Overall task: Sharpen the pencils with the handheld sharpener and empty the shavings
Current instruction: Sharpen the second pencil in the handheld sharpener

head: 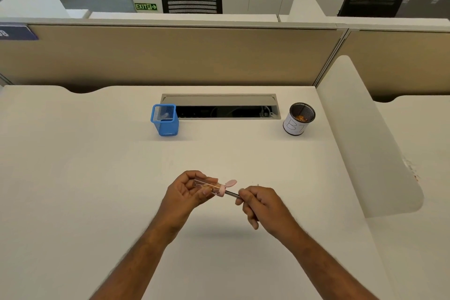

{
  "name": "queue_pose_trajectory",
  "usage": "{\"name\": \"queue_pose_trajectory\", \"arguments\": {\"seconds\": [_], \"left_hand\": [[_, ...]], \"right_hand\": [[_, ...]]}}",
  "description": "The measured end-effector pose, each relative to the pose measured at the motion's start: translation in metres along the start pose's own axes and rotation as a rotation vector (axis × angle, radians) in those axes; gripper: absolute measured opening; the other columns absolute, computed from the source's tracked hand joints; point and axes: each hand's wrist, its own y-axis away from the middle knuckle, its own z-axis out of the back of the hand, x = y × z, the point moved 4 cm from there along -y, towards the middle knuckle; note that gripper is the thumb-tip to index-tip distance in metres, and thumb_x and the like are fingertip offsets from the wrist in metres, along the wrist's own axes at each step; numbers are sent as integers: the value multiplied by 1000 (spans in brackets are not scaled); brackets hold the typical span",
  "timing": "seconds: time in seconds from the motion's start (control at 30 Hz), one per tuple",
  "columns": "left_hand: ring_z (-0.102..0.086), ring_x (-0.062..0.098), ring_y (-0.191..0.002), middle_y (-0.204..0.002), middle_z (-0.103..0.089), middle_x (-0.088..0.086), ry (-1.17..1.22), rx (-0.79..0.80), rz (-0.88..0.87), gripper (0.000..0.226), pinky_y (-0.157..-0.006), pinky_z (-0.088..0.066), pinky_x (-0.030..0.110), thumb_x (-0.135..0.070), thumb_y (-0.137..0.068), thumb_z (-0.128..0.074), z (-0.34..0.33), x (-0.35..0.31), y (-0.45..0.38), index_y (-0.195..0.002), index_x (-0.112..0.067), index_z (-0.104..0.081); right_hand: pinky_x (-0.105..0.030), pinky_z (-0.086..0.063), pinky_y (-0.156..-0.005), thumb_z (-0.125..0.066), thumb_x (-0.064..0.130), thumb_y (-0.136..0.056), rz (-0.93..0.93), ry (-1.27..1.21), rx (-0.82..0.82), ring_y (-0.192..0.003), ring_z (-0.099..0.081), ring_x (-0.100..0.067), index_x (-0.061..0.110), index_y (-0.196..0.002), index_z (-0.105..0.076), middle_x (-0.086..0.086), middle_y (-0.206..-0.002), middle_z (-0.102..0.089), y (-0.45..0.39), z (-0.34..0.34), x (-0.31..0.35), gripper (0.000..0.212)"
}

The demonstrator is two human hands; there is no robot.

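Note:
My left hand (187, 191) grips a handheld sharpener (211, 186) with a clear shavings chamber and a pink cap end, its small pink lid flipped up. Brown shavings show inside the chamber. My right hand (261, 206) holds a dark pencil (231, 193), whose tip sits in the sharpener's pink end. Most of the pencil is hidden inside my fist. Both hands hover above the white desk (97, 190) near its middle.
A blue mesh pen holder (165, 120) stands at the back left of centre. A black mesh cup with a white paper label (299, 118) holds shavings at the back right. Between them lies an open cable tray (220, 106). A white divider (365, 134) bounds the right side.

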Motion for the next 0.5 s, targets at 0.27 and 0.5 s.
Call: {"name": "queue_pose_trajectory", "arguments": {"seconds": [0.27, 0.5], "left_hand": [[-83, 34, -116, -125, -84, 19, 23, -69, -9, 27, -93, -67, 30, -11, -92, -84, 2, 3, 2, -116, -19, -73], [-82, 35, -118, -126, -83, 19, 22, -46, 3, 26, -94, -67, 32, -11, -95, -86, 1, 3, 2, -117, -19, -72]], "right_hand": [[-21, -54, -72, -64, 56, -94, 125, 215, -28, -77, -73, -12, 47, -119, -62, 11, -99, -72, 3, 7, 6, 27], [-24, -53, -66, -54, 49, -102, 235, 326, -118, -69, -69, -13, 38, -101, -68, 12, -78, -71, 10, 6, 7, 18]]}}
